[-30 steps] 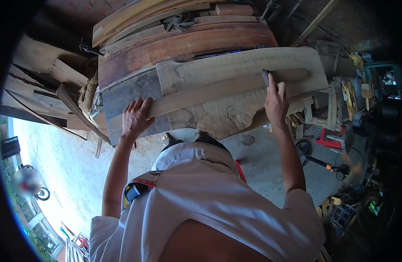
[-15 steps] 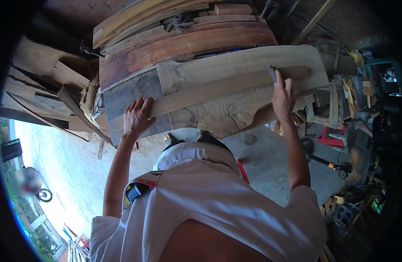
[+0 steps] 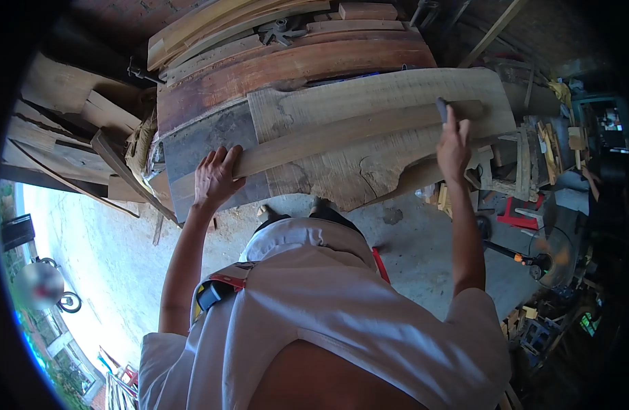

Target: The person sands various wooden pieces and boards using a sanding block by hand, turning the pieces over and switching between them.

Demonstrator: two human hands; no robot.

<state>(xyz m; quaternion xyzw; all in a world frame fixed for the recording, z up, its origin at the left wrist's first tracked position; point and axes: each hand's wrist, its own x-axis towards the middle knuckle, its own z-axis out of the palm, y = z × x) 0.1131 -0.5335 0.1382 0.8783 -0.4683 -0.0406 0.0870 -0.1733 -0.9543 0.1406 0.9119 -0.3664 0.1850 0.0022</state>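
A long, narrow wooden strip (image 3: 342,137) lies across a wide, pale wooden slab (image 3: 314,171) with an irregular front edge. My left hand (image 3: 219,178) grips the strip near its left end, fingers over the top and thumb along the near edge. Near the strip's right end, my right hand (image 3: 454,152) holds a small dark grey block (image 3: 442,109), its index finger stretched along it. The block rests on or just over the strip; the contact is too small to make out.
Reddish boards (image 3: 294,65) and stacked planks lie behind the slab, with a dark metal star-shaped part (image 3: 282,32) on them. Wood scraps lean at left. A red stool (image 3: 521,212) and a fan (image 3: 550,261) stand at right. Someone's arm (image 3: 592,181) shows at far right.
My right hand has slid a little to the right along the strip with the grey block. My left hand keeps its hold. Another person's arm has come into sight at far right.
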